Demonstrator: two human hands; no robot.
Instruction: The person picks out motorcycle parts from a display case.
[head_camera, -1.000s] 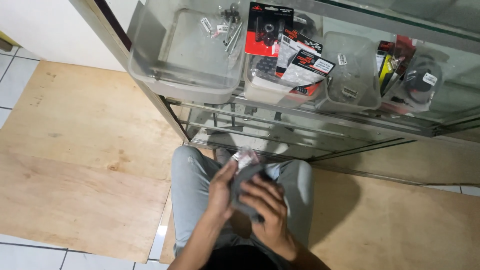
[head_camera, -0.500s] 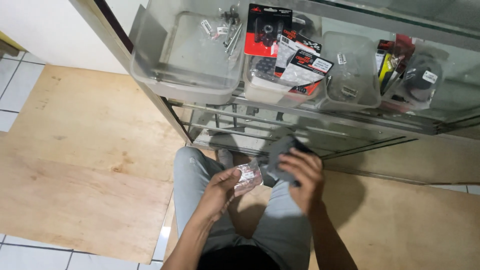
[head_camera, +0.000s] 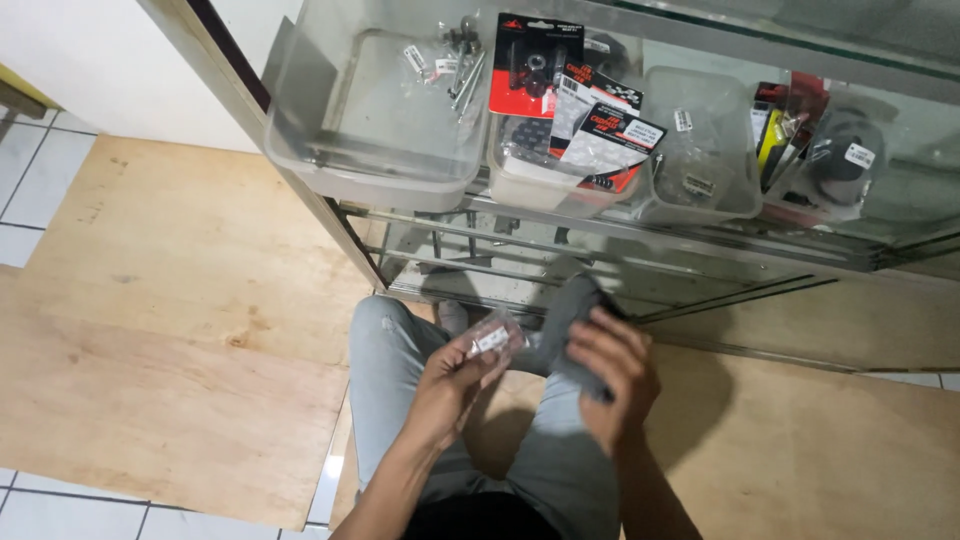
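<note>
A: Hands first, low centre of the frame: what does each grip?

B: The left hand pinches a small clear packet; the right hand is closed around a grey cloth.

A: Wiping finished?

B: Apparently not: packet in hand, unshelved. Beyond, upper frame, the glass shelf carries clear plastic tubs.

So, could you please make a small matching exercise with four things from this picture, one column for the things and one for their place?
Things:
1. small clear packet
2. grey cloth
3. red and black card
4. big clear tray

Places:
a. in the right hand
b. standing in the middle bin
c. in the left hand
d. left end of the glass shelf

Pairs: 1-c, 2-a, 3-b, 4-d
</note>
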